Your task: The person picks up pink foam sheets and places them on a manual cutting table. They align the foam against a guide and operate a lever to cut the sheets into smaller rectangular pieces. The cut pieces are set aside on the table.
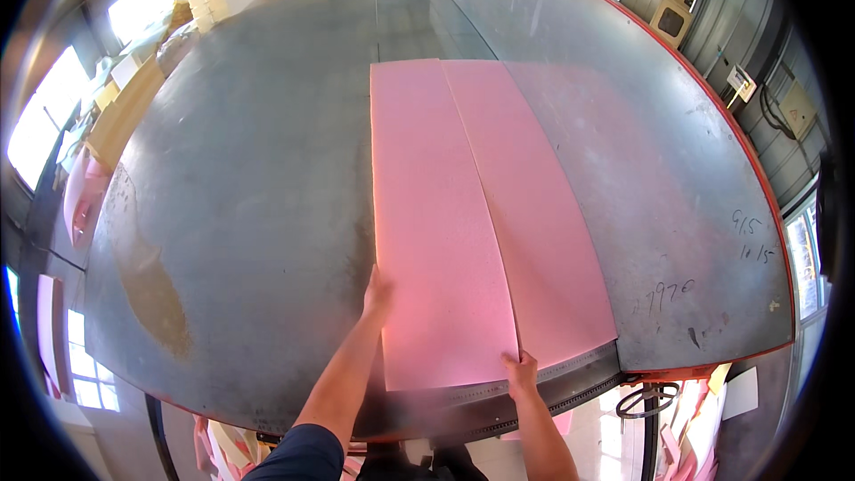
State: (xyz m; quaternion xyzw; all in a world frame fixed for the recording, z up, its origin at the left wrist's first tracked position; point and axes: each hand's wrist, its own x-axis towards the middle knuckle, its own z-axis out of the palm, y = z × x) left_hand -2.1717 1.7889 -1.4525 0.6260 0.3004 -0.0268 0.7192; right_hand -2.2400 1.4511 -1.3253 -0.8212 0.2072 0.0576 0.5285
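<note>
Two long flat pink foam boards lie side by side on the grey metal counter. Left hand presses the left board's edge, grip flat and apart; right hand pinches the near end. Uneven pushing could skew the boards apart.

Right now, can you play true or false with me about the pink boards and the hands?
1. Two long pink foam boards lie side by side on a grey metal table. True.
2. The left hand lies on the left board's outer edge. True.
3. The right hand is lifted high above the table. False: it rests at the boards' near end.
4. The boards are blue. False: they are pink.
5. A metal ruler strip runs along the table's near edge. True.
</note>
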